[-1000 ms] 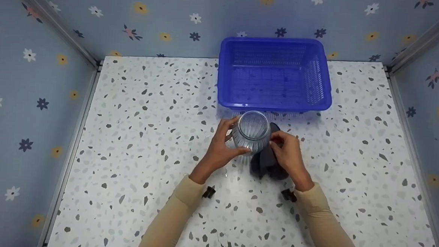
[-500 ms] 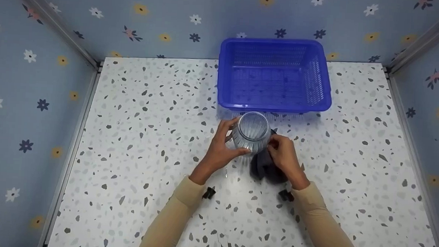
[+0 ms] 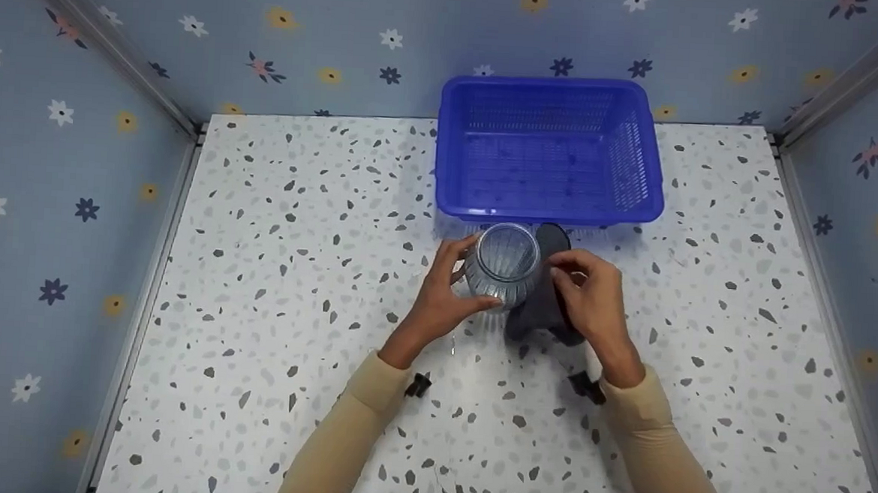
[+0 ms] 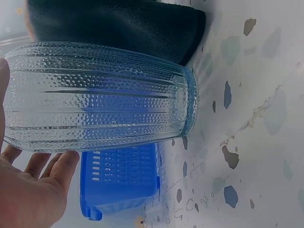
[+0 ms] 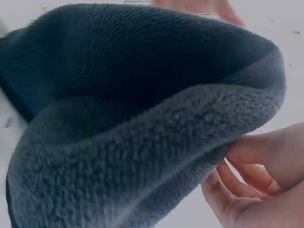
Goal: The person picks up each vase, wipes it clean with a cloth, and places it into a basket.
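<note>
A clear ribbed glass jar [image 3: 508,269] with a wide round mouth stands on the speckled tabletop, its dotted, fluted wall [image 4: 104,97] filling the left wrist view. My left hand [image 3: 444,292] holds the jar from its left side, thumb at the front and fingers behind. Against the jar's right side hangs a dark grey plush cloth [image 3: 545,305], which my right hand [image 3: 590,296] pinches between thumb and fingers. In the right wrist view the folded cloth [image 5: 142,123] droops from the fingertips [image 5: 242,152] and covers the jar.
A blue plastic basket [image 3: 546,214] with slotted walls stands behind the jar, against the flower-patterned back wall [image 3: 435,36]. More patterned panels close off the left and right sides. Two small black clips [image 3: 418,384] show beside the cuffs.
My right hand slid the cloth toward me along the jar, then back up and outward to the right. The left hand and the jar stayed in place.
</note>
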`<state>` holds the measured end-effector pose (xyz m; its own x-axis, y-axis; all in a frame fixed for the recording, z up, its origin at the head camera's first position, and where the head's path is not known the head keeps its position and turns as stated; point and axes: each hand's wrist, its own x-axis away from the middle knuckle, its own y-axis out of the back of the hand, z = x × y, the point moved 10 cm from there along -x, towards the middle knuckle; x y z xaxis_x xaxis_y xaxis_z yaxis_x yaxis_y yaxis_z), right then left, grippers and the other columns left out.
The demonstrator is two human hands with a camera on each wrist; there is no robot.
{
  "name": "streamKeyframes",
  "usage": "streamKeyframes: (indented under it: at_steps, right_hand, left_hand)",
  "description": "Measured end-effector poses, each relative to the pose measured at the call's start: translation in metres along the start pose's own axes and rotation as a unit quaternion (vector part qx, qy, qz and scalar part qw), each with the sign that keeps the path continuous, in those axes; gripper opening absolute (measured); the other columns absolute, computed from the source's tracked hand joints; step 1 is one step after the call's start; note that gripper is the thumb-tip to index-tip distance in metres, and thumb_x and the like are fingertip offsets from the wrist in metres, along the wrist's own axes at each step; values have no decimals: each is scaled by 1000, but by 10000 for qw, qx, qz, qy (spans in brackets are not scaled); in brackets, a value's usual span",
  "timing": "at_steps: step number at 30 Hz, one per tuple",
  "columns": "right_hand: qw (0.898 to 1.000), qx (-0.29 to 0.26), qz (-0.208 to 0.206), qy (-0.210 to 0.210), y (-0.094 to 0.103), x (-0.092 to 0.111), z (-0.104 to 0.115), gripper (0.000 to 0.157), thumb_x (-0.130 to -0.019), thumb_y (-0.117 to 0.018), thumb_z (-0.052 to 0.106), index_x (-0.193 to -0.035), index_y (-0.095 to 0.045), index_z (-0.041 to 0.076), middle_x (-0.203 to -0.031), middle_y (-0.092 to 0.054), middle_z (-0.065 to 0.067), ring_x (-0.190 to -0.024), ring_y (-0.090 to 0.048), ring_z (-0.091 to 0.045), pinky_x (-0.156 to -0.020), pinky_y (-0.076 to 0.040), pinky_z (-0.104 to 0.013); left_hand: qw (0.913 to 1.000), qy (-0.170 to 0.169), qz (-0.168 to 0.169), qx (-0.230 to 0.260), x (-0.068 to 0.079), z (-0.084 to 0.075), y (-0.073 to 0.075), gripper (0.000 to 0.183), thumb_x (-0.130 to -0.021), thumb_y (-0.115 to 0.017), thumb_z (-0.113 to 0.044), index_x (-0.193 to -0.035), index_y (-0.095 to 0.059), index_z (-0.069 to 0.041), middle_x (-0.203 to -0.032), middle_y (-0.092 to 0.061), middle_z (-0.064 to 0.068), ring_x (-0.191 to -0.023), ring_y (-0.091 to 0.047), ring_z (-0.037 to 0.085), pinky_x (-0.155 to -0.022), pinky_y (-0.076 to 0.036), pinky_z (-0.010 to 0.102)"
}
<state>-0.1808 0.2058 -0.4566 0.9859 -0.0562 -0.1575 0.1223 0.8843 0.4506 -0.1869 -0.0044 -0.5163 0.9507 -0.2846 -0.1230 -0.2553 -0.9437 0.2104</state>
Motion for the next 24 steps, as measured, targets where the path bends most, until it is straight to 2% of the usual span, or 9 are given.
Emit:
streamKeyframes:
  at_steps: [6, 10, 17, 24]
  right_hand:
    - [9991, 2, -72, 416, 6, -1, 29, 10, -92, -73, -12, -101, -77, -8, -100, -76, -21, -94, -73, -32, -80, -54, -12]
    - [9983, 50, 11, 581, 7, 0, 38, 12, -92, -73, -12, -102, -78, -7, -101, -76, -20, -94, -74, -33, -81, -55, -11]
    - [9982, 167, 94, 562, 5, -1, 36, 12, -92, -72, -13, -102, -77, -7, -101, -76, -20, -94, -74, -33, -81, -54, -11]
    - [9993, 167, 106, 320, 4, 0, 21, 10, -92, -73, -13, -101, -76, -9, -100, -75, -22, -95, -74, -34, -80, -55, -15]
  left_hand:
    - [10000, -34, -1, -23, 0, -1, 0, 96, -80, -95, -20, -160, -42, -15, -146, -45, 9, -142, -47, 29, -115, -48, 49]
    - [10000, -59, 0, 0, 0, -2, 0, 96, -80, -95, -20, -160, -42, -14, -147, -44, 10, -142, -47, 30, -115, -47, 48]
    - [10000, -86, -39, 21, 0, -2, 1, 96, -80, -95, -19, -160, -43, -13, -147, -44, 10, -142, -47, 30, -115, -48, 47]
    - [10000, -35, 0, -62, 0, -2, 0, 96, -80, -95, -21, -161, -42, -15, -147, -44, 9, -142, -46, 29, -116, -47, 49]
